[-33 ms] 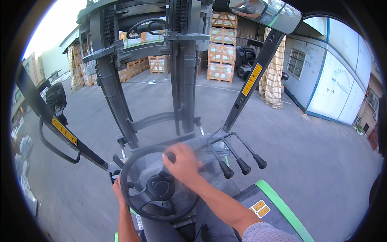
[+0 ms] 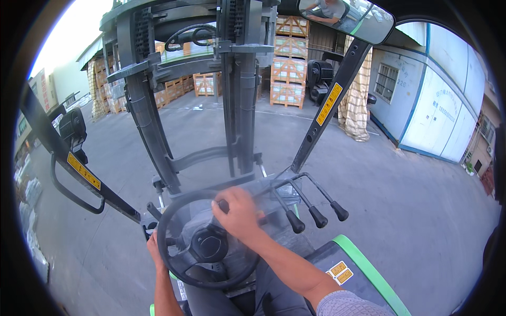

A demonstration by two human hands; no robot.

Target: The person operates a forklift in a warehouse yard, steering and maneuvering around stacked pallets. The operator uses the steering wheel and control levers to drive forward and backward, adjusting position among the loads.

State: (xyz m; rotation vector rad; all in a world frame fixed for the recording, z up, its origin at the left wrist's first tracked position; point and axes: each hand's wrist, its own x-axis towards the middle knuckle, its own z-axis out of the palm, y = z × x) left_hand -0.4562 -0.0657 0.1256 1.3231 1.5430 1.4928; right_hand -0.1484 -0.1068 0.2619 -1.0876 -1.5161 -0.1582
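Observation:
My right hand is closed round the dark spinner knob on the upper right of the black steering wheel. My right forearm reaches across from the lower right. At the wheel's left rim is my left hand, beside a short dark lever on the console. Its fingers are mostly hidden, so what it grips, if anything, does not show. Right of the wheel stand three black-knobbed control levers, untouched. My legs are under the wheel.
The forklift's dark mast rises ahead, between two slanted frame posts. Beyond are stacked wooden crates, a checked curtain and a pale blue cabin. A mirror hangs at the top. Grey paving surrounds the truck.

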